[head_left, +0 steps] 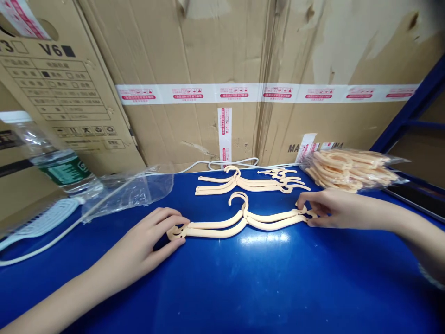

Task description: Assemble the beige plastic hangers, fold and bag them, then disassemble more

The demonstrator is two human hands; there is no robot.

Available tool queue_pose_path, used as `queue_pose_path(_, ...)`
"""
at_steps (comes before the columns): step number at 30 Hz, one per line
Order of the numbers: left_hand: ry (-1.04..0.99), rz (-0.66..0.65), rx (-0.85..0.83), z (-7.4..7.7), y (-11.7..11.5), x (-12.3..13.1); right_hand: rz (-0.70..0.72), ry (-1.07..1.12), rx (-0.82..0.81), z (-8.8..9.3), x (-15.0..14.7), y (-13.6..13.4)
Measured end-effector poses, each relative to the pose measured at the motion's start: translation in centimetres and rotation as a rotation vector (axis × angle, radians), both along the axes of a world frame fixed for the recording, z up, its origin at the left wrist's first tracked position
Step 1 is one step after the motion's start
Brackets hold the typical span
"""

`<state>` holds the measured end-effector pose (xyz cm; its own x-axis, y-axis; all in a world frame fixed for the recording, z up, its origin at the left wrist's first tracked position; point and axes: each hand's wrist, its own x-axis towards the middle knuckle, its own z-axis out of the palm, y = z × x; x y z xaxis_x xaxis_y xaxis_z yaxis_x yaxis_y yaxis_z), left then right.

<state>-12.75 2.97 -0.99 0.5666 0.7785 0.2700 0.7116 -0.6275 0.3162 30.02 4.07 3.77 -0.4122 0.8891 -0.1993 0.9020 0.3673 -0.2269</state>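
A cream plastic folding clothes hanger [219, 230] lies spread out on the blue table, its hook pointing away from me. My left hand [156, 236] is closed on its left end, thumb in front and fingers behind. At the opposite end, my right hand [327, 208] pinches the tip with thumb and fingers. Just behind lies another cream hanger [222, 186] with its arms extended. Several small cream hanger pieces [281, 175] are scattered at its right.
Bagged cream hangers [347, 169] sit at the back right. On the left are a water bottle [59, 162], a pale blue hairbrush [45, 220] and a clear plastic bag [132, 192]. A white cable [194, 164] runs along the cardboard boxes [194, 51] behind.
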Motion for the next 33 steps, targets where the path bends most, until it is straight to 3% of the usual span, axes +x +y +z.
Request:
queue_pose_path(10,-0.073,0.007,0.057,-0.1,-0.1,0.4,0.002,0.058,-0.045,0.3,2.2,0.5)
queue_pose_path(15,-0.016,0.002,0.072,0.0,0.6,-0.4,-0.014,0.048,-0.034,0.7,3.3,0.8)
queue_pose_path(22,-0.017,-0.028,0.126,0.3,0.8,-0.5,0.019,0.086,0.035,0.2,3.3,0.9)
queue_pose_path(33,0.117,-0.037,0.203,-0.2,0.7,-0.8,-0.083,-0.079,0.001,0.7,2.6,1.4)
